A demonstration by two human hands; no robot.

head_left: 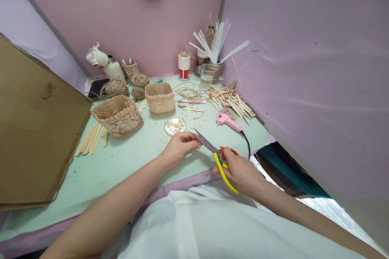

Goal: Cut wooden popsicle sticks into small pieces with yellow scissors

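My right hand [241,172] is wrapped around the handles of a pair of scissors [208,142], one handle yellow and the other red. The blades are parted slightly and point up and left, towards the fingertips of my left hand [181,149]. My left thumb and fingers are pinched together beside the blades; whatever they hold is too small or hidden to make out. Just beyond that hand lies a round white dish [167,130] with small wood bits in it.
Two wooden-strip baskets [127,119] stand at the left and middle, near twine balls [140,79]. A pink glue gun [229,122] with a black cord and a pile of wooden sticks [232,103] lie right. Behind are a paper cup [184,64] and a clear cup [206,79]. Cardboard [39,129] rises left.
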